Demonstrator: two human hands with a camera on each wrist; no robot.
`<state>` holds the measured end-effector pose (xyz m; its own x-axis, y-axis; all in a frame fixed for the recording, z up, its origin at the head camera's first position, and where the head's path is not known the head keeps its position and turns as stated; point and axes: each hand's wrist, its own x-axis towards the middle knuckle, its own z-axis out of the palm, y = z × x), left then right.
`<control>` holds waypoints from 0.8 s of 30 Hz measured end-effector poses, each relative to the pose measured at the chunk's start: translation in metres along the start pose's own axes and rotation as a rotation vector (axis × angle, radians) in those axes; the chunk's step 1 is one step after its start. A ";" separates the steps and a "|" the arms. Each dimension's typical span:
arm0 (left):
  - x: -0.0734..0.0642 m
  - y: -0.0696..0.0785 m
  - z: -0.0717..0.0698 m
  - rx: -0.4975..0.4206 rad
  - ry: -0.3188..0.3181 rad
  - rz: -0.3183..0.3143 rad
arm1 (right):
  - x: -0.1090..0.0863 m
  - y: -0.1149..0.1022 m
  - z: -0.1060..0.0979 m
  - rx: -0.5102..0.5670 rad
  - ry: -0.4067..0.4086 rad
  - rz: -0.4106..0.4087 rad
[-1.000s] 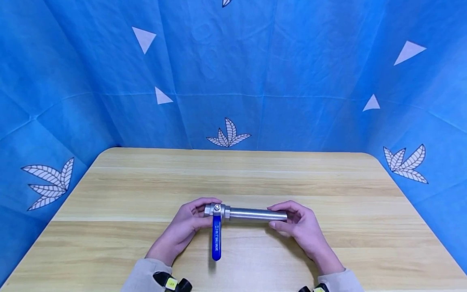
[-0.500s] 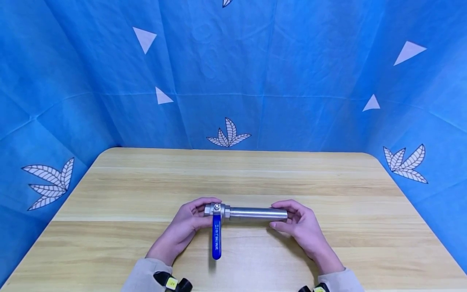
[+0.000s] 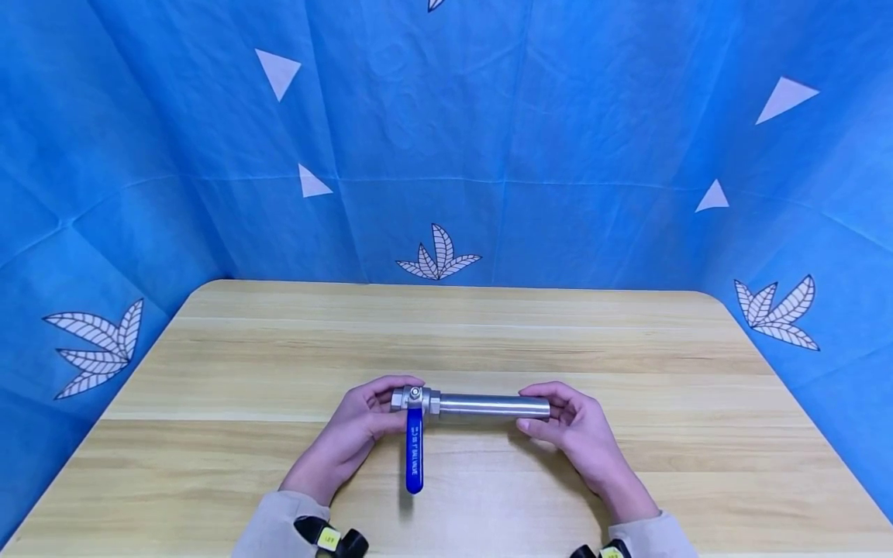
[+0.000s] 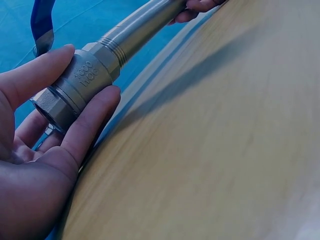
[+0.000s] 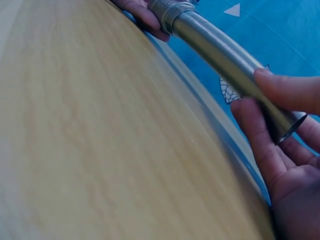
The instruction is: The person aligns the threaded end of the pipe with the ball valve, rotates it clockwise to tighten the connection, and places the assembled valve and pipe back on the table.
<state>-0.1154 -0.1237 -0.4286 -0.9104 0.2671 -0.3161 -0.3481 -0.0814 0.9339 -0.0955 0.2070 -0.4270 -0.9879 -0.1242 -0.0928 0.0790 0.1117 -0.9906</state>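
A silver ball valve [image 4: 82, 75] with a blue lever handle [image 3: 415, 453] is joined to a steel pipe [image 3: 488, 406]. In the left wrist view, threads show where the pipe meets the valve. My left hand [image 3: 352, 430] grips the valve body between thumb and fingers. The pipe's free end is pinched by my right hand [image 3: 575, 422]; in the right wrist view that end looks hollow. Valve and pipe lie level, held above the table, and the blue handle points toward me, square to the pipe.
The light wood table [image 3: 446, 333] has rounded far corners. A blue cloth [image 3: 446, 116] with white triangles and leaf prints hangs behind it and along both sides. A black wrist strap [image 3: 328, 536] sits on the left sleeve.
My right fingers have shifted slightly toward the pipe's free end. The blue handle appears slightly shorter in view, its tip a little higher. The left hand keeps its grip on the valve.
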 end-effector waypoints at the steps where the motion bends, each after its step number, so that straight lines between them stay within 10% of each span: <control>1: 0.000 0.000 0.000 -0.002 -0.002 0.001 | 0.000 0.000 0.000 0.004 -0.009 -0.007; 24: 0.001 0.002 0.002 0.048 -0.022 0.027 | -0.001 -0.002 0.000 -0.016 0.011 -0.001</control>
<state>-0.1166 -0.1216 -0.4269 -0.9140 0.2865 -0.2871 -0.3116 -0.0430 0.9492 -0.0947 0.2073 -0.4253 -0.9894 -0.1134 -0.0911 0.0765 0.1273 -0.9889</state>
